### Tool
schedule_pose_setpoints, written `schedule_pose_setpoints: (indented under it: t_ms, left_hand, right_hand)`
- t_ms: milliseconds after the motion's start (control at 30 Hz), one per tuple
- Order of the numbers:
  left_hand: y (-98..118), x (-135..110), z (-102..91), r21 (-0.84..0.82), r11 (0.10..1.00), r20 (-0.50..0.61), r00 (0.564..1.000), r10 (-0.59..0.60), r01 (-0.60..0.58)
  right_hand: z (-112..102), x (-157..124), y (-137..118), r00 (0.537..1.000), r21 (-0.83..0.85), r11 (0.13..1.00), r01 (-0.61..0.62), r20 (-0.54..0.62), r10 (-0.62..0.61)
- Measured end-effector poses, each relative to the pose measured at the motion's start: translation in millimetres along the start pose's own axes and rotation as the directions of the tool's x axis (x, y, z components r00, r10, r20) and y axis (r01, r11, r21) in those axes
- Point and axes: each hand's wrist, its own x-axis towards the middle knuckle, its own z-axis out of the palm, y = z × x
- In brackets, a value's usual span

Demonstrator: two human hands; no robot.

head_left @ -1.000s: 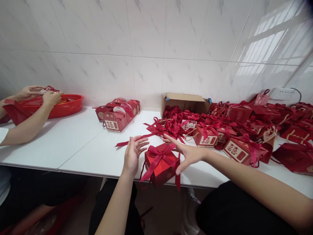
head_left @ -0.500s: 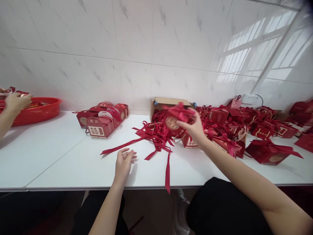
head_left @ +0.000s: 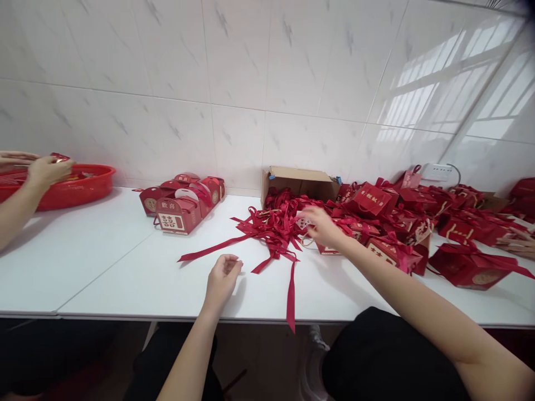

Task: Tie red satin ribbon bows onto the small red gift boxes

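The white counter [head_left: 125,289] carries everything; on its right side are piled the red gift boxes [head_left: 371,199], and far in the middle an open cardboard carton [head_left: 301,174] stands on its side. In front of this carton lies the heap of red ribbons [head_left: 271,228], with some tails spread to the left and near. I judge the ribbons very light, soft and rather slippery, so a pinch on one single strip, close to its end, would be the safest hold. The right hand [head_left: 321,225] reaches over the heap's right side, palm down, fingers bent; whether it holds something, I cannot tell. The left hand [head_left: 223,274], near, is half curled, narrow, with nothing visible inside.
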Motion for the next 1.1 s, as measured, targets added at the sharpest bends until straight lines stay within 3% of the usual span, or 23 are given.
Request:
schedule_pose_setpoints:
  t_ms: [33,100,133,200,300,400,467,500,600,700,767,933,1033,1100]
  left_hand:
    - [0,0,-0.2,0.026,0.999,0.015,1.0,0.022,-0.023]
    - [-1,-2,-0.6,0.077,0.996,0.052,0.997,0.049,-0.053]
    - [-1,-2,-0.7,0.104,0.993,0.072,0.996,0.055,-0.063]
    - [1,-4,-0.7,0.155,0.983,0.116,0.99,0.076,-0.094]
    - [6,-10,0.1,0.207,0.953,0.247,0.955,0.166,-0.219]
    - [14,-17,1.5,0.164,0.927,0.473,0.852,0.226,-0.336]
    - [16,-20,2.1,0.114,0.933,0.581,0.785,0.215,-0.34]
    - [17,-21,2.3,0.104,0.939,0.603,0.772,0.203,-0.328]
    - [14,-19,2.1,0.131,0.951,0.554,0.816,0.164,-0.28]
    - [12,-15,-0.1,0.167,0.952,0.438,0.884,0.162,-0.257]
    - [13,-14,-2.1,0.172,0.948,0.382,0.905,0.187,-0.268]
    - [15,-23,-1.5,0.166,0.932,0.406,0.883,0.234,-0.323]
    - [19,-20,4.2,0.141,0.893,0.432,0.838,0.334,-0.428]
    - [24,-4,5.1,0.197,0.846,0.341,0.844,0.414,-0.495]
  right_hand:
    - [5,-3,-8,0.961,0.062,0.988,0.138,0.234,-0.149]
    - [16,-11,-19,0.768,0.183,0.943,0.276,0.548,-0.331]
    - [22,-16,-23,0.7,0.207,0.93,0.303,0.614,-0.364]
    - [35,-26,-30,0.669,0.191,0.921,0.34,0.639,-0.379]
    - [54,-36,-44,0.739,0.127,0.924,0.361,0.565,-0.366]
    - [65,-40,-65,0.818,0.066,0.943,0.326,0.48,-0.316]
    - [68,-41,-78,0.894,0.058,0.966,0.252,0.37,-0.255]
    - [68,-41,-82,0.926,0.077,0.976,0.203,0.31,-0.217]
    - [64,-38,-85,0.969,0.166,0.981,0.097,0.21,-0.131]
    - [60,-35,-76,0.973,0.189,0.979,0.07,0.201,-0.109]
    - [58,-35,-70,0.976,0.195,0.978,0.071,0.19,-0.108]
    - [61,-42,-74,0.971,0.405,0.907,0.114,0.147,-0.188]
    - [63,-44,-85,0.957,0.574,0.818,0.014,0.23,-0.178]
    - [61,-44,-91,0.956,0.592,0.802,-0.075,0.273,-0.113]
